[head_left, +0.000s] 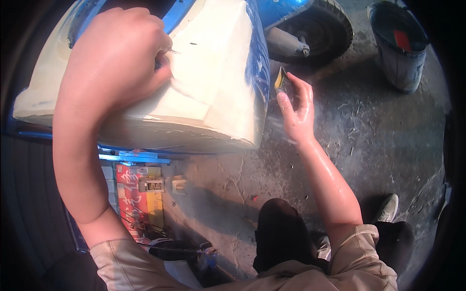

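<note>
A large curved body panel (221,92), smeared with cream filler over blue paint, fills the upper left. My left hand (124,53) is closed over it, fingers curled under and thumb bent in; whatever the fingers hold, if anything, is hidden. To the right of the panel, apart from it, my right hand (298,111) looks wet. It pinches a small sanding block (281,80), dark with a yellow face, between thumb and fingers. Blue paint shows along the panel's right edge, and its lower edge looks rough.
Behind the panel stands a black tyre (325,34) beside a grey metal cylinder (286,43). A bucket (400,65) with dark liquid and a red piece inside is at the far right. Red and yellow boxes (131,194) lie lower left. The concrete floor (369,140) is partly wet.
</note>
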Demonstrator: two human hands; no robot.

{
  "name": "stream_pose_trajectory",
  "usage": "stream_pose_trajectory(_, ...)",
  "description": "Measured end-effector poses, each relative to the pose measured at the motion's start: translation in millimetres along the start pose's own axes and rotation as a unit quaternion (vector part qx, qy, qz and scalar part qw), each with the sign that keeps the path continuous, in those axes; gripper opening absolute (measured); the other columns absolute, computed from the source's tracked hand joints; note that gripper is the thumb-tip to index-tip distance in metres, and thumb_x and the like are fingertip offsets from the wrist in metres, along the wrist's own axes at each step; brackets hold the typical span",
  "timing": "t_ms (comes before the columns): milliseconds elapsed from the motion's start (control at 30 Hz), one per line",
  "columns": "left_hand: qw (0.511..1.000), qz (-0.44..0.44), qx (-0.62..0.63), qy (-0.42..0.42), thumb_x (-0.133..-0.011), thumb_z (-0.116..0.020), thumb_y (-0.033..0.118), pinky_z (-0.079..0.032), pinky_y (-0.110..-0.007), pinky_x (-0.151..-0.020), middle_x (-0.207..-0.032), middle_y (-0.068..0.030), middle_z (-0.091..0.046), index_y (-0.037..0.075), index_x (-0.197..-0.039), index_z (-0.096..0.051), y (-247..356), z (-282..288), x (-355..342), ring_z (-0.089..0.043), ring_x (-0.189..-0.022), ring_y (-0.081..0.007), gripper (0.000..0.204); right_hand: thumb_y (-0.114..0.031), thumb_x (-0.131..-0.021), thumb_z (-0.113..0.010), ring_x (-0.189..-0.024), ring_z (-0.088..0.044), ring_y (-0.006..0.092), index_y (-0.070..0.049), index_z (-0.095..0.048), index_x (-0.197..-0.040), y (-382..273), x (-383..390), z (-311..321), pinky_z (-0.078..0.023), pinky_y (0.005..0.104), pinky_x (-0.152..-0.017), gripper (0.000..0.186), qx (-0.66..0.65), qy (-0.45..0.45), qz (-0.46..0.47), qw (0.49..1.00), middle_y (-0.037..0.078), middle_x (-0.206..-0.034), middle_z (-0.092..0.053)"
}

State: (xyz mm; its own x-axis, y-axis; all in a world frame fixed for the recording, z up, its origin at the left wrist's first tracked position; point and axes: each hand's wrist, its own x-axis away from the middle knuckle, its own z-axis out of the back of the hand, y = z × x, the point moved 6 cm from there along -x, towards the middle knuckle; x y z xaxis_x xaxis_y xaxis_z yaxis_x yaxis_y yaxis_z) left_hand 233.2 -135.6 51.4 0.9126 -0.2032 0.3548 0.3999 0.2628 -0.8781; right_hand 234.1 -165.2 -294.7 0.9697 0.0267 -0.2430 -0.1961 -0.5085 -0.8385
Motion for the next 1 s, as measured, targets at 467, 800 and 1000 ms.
stream_pose_trajectory(467, 0.989, -0.017, 0.140, -0.037, -0.082, -0.067, 0.017, -0.043, -0.034, -0.067, -0.074, -0.0112, -0.046, 0.000, -0.073, -0.052, -26, -2, -6, -0.051, -0.070, -0.0241, 0.024, -0.037, -0.090, -0.076, -0.125, -0.048, 0.0347, -0.004, -0.055, -0.141, -47, -14, -64, -0.041, 0.0468, -0.107, 0.064, -0.039, -0.036, 0.064, 0.997, 0.020, -0.129, -0.050)
stream_pose_trajectory(800, 0.985, -0.016, 0.158, -0.060, -0.085, -0.066, 0.018, -0.044, -0.034, -0.068, -0.076, -0.0105, -0.047, 0.001, -0.077, -0.053, -34, -4, -7, -0.050, -0.071, -0.0221, 0.023, -0.043, -0.082, -0.081, -0.120, -0.050, 0.0352, -0.002, -0.055, -0.139, -45, 50, -69, -0.041, 0.0471, -0.106, 0.074, -0.053, -0.023, 0.158, 0.986, 0.020, -0.132, -0.050)
stream_pose_trajectory(1000, 0.986, -0.001, 0.156, -0.052, -0.083, -0.068, 0.010, -0.041, -0.032, -0.074, -0.081, -0.0103, -0.041, 0.000, -0.081, -0.047, -41, -18, 2, -0.048, -0.075, -0.0240, 0.024, -0.042, -0.089, -0.077, -0.120, -0.050, 0.0336, -0.001, -0.054, -0.139, -31, -21, -74, -0.042, 0.0414, -0.105, 0.069, -0.072, -0.003, 0.071, 0.995, 0.019, -0.128, -0.048)
